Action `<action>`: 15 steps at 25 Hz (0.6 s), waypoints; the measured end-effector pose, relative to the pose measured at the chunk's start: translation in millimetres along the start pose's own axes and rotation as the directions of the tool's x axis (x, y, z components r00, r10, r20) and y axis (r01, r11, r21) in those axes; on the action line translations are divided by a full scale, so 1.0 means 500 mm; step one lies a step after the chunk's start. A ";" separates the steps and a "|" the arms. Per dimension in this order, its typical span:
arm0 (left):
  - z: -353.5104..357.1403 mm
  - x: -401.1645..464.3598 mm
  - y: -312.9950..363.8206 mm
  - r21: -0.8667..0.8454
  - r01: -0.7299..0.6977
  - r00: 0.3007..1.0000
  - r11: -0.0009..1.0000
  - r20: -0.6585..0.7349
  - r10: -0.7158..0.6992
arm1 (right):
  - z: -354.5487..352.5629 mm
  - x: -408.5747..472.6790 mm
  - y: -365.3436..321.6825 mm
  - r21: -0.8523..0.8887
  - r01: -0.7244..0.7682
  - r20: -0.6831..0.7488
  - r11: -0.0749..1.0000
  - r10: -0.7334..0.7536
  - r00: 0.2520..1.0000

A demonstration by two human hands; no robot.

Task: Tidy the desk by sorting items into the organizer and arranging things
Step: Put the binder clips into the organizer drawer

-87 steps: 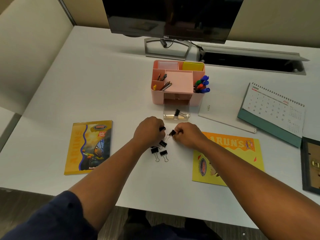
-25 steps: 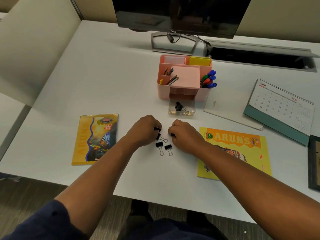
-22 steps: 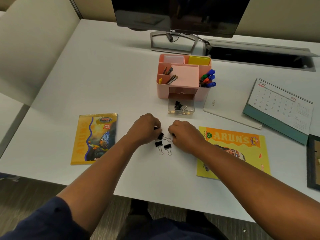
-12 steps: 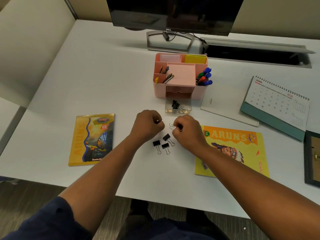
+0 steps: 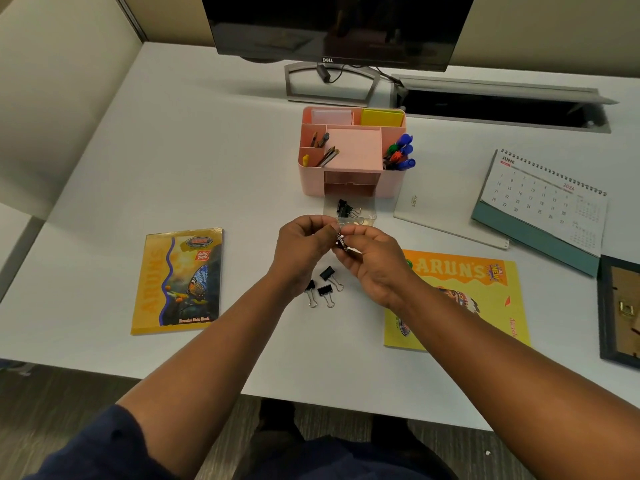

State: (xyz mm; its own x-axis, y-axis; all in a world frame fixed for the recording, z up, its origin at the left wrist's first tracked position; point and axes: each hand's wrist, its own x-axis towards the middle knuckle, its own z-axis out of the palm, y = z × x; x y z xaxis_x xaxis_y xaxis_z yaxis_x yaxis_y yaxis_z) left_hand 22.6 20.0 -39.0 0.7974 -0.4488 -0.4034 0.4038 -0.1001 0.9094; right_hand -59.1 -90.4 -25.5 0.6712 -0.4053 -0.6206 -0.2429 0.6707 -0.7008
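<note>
While three clips [image 5: 325, 285] are lying on the desk [image 5: 214, 161], both hands are pinching one binder clip [image 5: 341, 241]. Left hand [image 5: 304, 247] and right hand [image 5: 372, 261] are curling their fingers around it.

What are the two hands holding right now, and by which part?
A small black binder clip is pinched between the fingertips of the left hand and right hand; which part cannot be told.

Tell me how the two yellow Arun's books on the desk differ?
The left Arun's book is smaller and shows a butterfly; the right Arun's book is bigger, shows a feathered headdress and is partly covered by the right hand. Both lie flat with yellow covers.
</note>
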 end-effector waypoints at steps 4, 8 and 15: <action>0.010 -0.001 0.007 0.092 -0.072 0.997 0.993 -0.027 0.075 | -0.003 0.000 -0.003 -0.007 0.037 0.004 0.999 -0.037 0.999; 0.019 0.020 0.027 0.504 -0.288 0.944 0.814 0.007 0.330 | -0.008 0.025 -0.036 -0.253 0.196 -0.075 0.947 -0.222 0.972; 0.005 0.053 0.008 0.902 -0.360 0.907 0.238 0.278 0.318 | -0.017 0.111 -0.083 -0.886 0.387 0.167 0.255 -0.604 0.780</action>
State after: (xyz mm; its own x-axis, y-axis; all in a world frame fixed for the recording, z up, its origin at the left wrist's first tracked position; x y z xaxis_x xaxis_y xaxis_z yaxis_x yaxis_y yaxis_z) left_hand 44.5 5.3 -45.7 0.7265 -0.6855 -0.0486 -0.5957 -0.6635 0.4527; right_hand -17.4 -146.0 -33.9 0.7866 -0.6175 -0.0021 -0.4227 -0.5359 -0.7308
